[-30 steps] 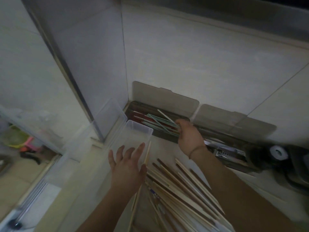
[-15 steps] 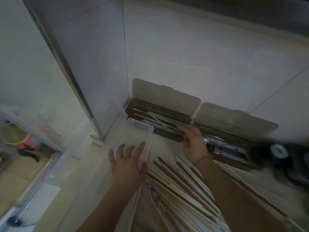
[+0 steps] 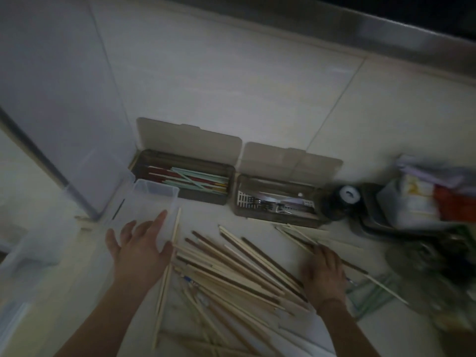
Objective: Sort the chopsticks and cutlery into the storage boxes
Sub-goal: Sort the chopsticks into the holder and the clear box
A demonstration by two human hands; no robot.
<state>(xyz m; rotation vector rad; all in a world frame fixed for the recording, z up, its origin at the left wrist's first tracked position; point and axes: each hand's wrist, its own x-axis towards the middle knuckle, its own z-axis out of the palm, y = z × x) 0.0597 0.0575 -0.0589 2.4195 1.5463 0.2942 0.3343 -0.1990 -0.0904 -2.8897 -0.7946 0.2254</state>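
Bare forearms, no sleeves; a thin band circles the right wrist [image 3: 331, 304].

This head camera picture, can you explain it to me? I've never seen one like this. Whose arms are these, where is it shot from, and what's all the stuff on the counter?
There is no machine here. A person wears a wide-angle camera on the head, so you look down along their own two arms at a pale counter.

The left hand lies open with spread fingers over a clear plastic tub. The right hand reaches down onto a loose pile of wooden chopsticks; blur hides whether it grips any.

Against the tiled wall stand two brown storage boxes with lids raised. The left box holds red and green chopsticks. The right box holds metal cutlery. Further right is dark, blurred clutter.
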